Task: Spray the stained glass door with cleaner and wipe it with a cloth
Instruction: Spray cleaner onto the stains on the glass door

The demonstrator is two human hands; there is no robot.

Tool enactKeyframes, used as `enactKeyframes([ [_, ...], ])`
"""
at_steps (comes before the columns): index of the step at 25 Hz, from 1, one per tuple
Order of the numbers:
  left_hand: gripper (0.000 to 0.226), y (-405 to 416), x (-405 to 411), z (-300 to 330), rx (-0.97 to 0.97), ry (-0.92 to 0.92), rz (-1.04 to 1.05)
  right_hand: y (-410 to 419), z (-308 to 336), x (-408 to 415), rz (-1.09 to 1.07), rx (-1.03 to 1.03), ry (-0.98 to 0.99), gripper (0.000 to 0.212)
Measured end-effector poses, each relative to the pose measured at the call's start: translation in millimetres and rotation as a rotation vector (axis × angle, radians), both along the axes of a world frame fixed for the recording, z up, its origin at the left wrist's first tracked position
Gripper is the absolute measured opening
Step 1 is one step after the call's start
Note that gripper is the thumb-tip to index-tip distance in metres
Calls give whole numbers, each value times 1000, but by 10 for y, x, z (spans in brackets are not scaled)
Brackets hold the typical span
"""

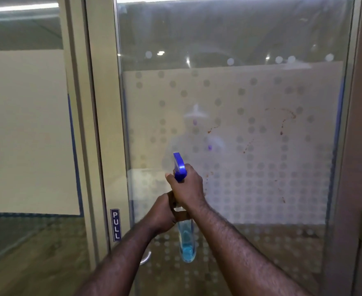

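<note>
The right hand (pixel 187 184) grips the spray bottle (pixel 185 231) at its blue trigger head; the left hand (pixel 161 212) clasps its neck. Reddish stains (pixel 282 127) streak the glass door (pixel 235 92) ahead.

The spray bottle's (pixel 186 238) neck is hidden under both hands, and the door handle (pixel 146 259) behind the left forearm.

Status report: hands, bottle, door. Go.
Right hand shut on spray bottle, at the blue trigger head; left hand on its neck. Reddish stains on glass door, unwiped. No cloth visible. Nothing in the way.
</note>
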State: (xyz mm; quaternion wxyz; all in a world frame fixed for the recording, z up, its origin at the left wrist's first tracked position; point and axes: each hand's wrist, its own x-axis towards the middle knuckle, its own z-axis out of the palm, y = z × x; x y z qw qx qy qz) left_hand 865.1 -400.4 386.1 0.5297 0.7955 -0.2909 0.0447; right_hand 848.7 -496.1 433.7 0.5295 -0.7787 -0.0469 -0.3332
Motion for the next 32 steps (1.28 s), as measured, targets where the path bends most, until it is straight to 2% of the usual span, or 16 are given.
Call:
enactKeyframes([
  [11,34,-116,237,151,-56,-3,-81,-95,159,97,-68,22,-75,14],
  [24,31,-1143,97,994,46,-141,-215,-1099,892,-172,-290,15,-242,9],
  [32,34,-1700,17,1172,81,-202,-232,-1660,1036,-232,-324,56,-242,10],
])
